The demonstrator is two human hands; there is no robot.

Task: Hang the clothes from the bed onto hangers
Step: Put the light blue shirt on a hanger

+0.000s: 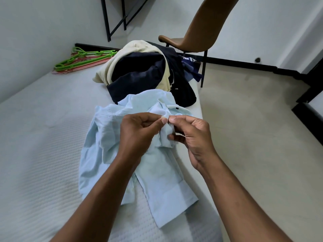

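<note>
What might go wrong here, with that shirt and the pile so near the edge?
The light blue shirt is held only by a fingertip pinch of both hands, left hand and right hand, so it may slip. The clothes pile leans near the mattress edge and may slide off. The hangers lie far away.

soft, matt, creased cloth in the pale blue shirt (157,165); quilted, dimpled fabric on the bed (43,163); glossy green plastic hangers (82,58) beyond the shirt; smooth tan leather-like chair (201,28).
</note>
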